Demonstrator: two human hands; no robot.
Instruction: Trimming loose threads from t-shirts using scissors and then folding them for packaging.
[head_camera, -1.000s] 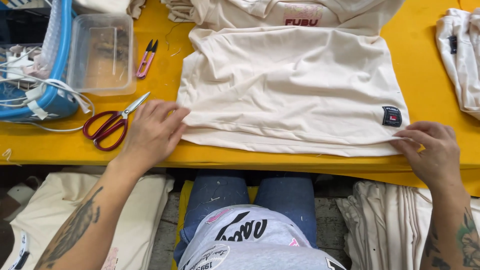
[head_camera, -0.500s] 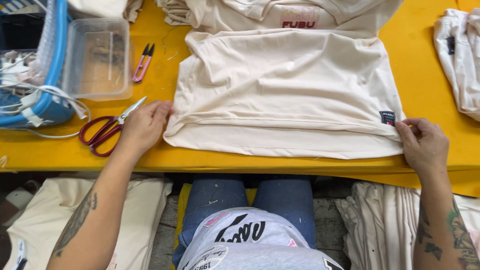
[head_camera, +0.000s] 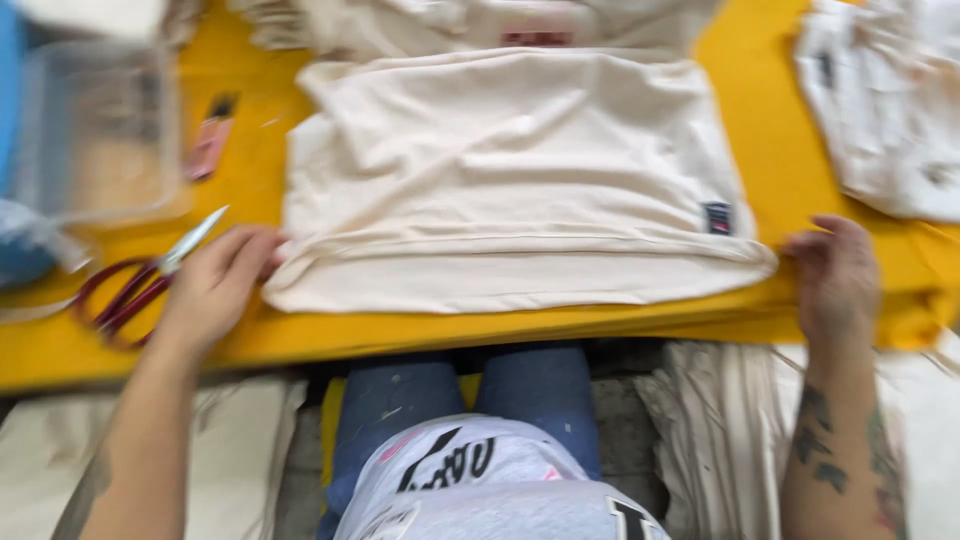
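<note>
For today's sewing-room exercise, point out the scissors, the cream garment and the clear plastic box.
scissors (head_camera: 128, 290), head view, on the red handles.
cream garment (head_camera: 510, 190), head view, middle of the folded cloth.
clear plastic box (head_camera: 100, 130), head view, on its see-through wall.
</note>
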